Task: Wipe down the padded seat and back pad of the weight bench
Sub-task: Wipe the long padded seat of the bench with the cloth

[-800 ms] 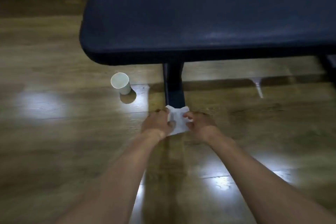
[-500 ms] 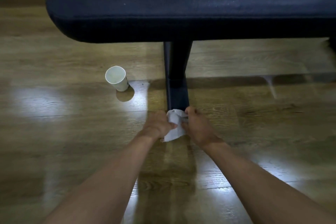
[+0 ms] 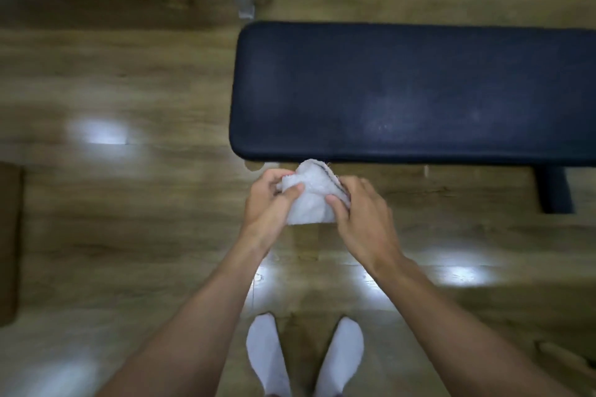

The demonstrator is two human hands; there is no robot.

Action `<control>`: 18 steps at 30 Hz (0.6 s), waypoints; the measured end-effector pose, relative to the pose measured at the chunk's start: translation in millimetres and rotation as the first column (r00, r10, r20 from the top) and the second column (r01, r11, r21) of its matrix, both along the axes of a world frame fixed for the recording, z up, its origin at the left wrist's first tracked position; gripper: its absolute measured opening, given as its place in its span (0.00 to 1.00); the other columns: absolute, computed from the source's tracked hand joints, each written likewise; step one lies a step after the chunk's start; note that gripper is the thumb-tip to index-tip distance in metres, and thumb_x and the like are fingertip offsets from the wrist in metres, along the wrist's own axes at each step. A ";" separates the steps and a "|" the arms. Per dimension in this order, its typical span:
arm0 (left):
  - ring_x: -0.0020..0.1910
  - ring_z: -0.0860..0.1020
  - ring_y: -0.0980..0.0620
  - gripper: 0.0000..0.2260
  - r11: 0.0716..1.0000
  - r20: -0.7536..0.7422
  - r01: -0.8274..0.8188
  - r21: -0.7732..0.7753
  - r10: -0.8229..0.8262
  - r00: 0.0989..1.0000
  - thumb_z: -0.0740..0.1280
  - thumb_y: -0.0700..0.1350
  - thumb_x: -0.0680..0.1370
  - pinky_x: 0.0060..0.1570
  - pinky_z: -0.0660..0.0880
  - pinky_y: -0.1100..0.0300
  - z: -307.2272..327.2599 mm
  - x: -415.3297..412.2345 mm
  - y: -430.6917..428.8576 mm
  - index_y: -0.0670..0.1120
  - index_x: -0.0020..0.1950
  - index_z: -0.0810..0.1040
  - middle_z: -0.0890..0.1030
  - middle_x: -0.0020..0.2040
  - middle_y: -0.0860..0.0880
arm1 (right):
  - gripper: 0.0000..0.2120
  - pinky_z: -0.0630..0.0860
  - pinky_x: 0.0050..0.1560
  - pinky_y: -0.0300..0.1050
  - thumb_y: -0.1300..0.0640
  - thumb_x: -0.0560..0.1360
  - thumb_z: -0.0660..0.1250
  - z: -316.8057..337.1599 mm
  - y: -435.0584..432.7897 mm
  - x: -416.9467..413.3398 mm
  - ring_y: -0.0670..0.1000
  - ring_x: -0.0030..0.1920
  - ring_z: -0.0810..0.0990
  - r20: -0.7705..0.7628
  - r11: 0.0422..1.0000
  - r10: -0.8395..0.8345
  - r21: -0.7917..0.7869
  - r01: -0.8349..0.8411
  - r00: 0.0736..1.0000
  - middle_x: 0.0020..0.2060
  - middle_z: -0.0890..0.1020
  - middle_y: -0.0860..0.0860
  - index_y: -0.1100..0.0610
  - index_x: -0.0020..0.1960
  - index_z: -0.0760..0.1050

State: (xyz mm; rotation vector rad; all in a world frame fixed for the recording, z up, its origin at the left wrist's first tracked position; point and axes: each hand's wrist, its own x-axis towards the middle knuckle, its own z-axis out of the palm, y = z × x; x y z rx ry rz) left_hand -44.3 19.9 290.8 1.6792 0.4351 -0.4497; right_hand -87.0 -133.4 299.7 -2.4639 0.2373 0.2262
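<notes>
The left hand (image 3: 266, 203) and right hand (image 3: 361, 219) both pinch the bunched cloth (image 3: 311, 200) between them, held above the floor (image 3: 129, 203), just before the pad (image 3: 419, 90). Loosely wadded, it may slip free or wipe patchily — I judge.

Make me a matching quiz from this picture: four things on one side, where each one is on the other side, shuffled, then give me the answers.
Things:
1. cloth
2. bench pad
3. socks
4. bench leg

Places:
A. on the floor, at the bottom of the picture
B. sticking out below the pad's near edge, far right
C. gripped by the left hand and the right hand
D. upper right, dark blue, beyond the hands

Pairs: 1-C, 2-D, 3-A, 4-B.
</notes>
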 end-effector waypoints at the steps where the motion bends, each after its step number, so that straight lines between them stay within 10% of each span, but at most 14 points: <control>1: 0.43 0.81 0.53 0.08 0.999 0.033 0.000 0.033 -0.001 0.999 0.71 0.37 0.73 0.41 0.78 0.64 20.8 9.5 0.2 0.46 0.49 0.78 0.83 0.45 0.49 | 0.11 0.76 0.46 0.52 0.49 0.78 0.60 24.0 0.8 8.7 0.57 0.49 0.78 0.021 1.000 0.006 -0.012 -0.006 1.000 0.53 0.76 0.50 0.51 0.58 0.69; 9: 0.53 0.78 0.50 0.19 0.890 0.185 0.098 0.446 -0.198 0.963 0.69 0.40 0.74 0.54 0.76 0.55 55.6 124.7 -1.2 0.50 0.63 0.72 0.79 0.53 0.50 | 0.17 0.71 0.54 0.54 0.57 0.78 0.59 53.2 -0.2 118.7 0.60 0.53 0.74 0.116 0.972 -0.030 -0.228 0.056 0.993 0.55 0.75 0.56 0.51 0.67 0.69; 14: 0.63 0.73 0.41 0.24 0.575 -0.054 0.343 0.743 -0.459 0.887 0.68 0.45 0.76 0.58 0.72 0.50 13.0 162.0 20.5 0.45 0.71 0.65 0.67 0.70 0.43 | 0.21 0.56 0.73 0.57 0.56 0.82 0.54 -12.1 21.6 160.1 0.59 0.76 0.54 -0.033 0.926 0.250 -0.283 -0.249 0.968 0.76 0.57 0.53 0.51 0.74 0.60; 18: 0.67 0.69 0.41 0.31 0.493 -0.138 0.440 0.751 -0.535 0.834 0.73 0.50 0.73 0.59 0.70 0.49 -7.4 185.0 31.3 0.43 0.70 0.64 0.61 0.74 0.44 | 0.22 0.43 0.75 0.60 0.54 0.83 0.51 -48.5 32.2 178.9 0.60 0.77 0.48 -0.037 0.856 0.351 -0.392 -0.336 0.936 0.77 0.56 0.52 0.52 0.76 0.56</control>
